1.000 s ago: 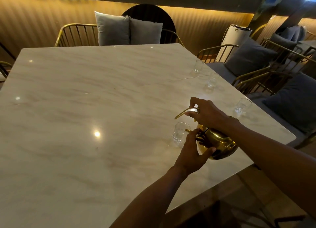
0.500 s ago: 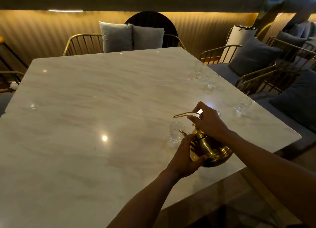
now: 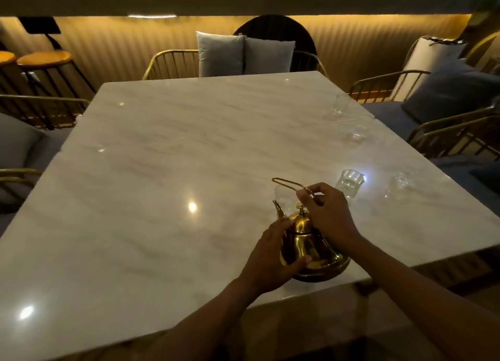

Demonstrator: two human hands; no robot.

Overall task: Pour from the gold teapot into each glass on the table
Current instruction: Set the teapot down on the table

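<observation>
The gold teapot (image 3: 311, 248) sits upright near the front right edge of the marble table (image 3: 167, 171). My right hand (image 3: 328, 214) grips its thin wire handle above the lid. My left hand (image 3: 273, 255) cups the pot's left side below the spout. A clear glass (image 3: 282, 198) stands just behind the spout, partly hidden by the handle. Another glass (image 3: 349, 183) stands to the right of my right hand. Further glasses line the right edge: one near the corner (image 3: 400, 180), one midway (image 3: 361, 130) and one at the far end (image 3: 339, 107).
Gold wire chairs with grey cushions (image 3: 243, 53) ring the table at the back, left and right (image 3: 446, 90). Wooden stools (image 3: 44, 59) stand at the far left. The table's front edge (image 3: 311, 293) runs just below the teapot.
The teapot has come back from its tilt toward the near glass to upright on the table. Both hands stayed on it. The view shifted, showing more of the left side.
</observation>
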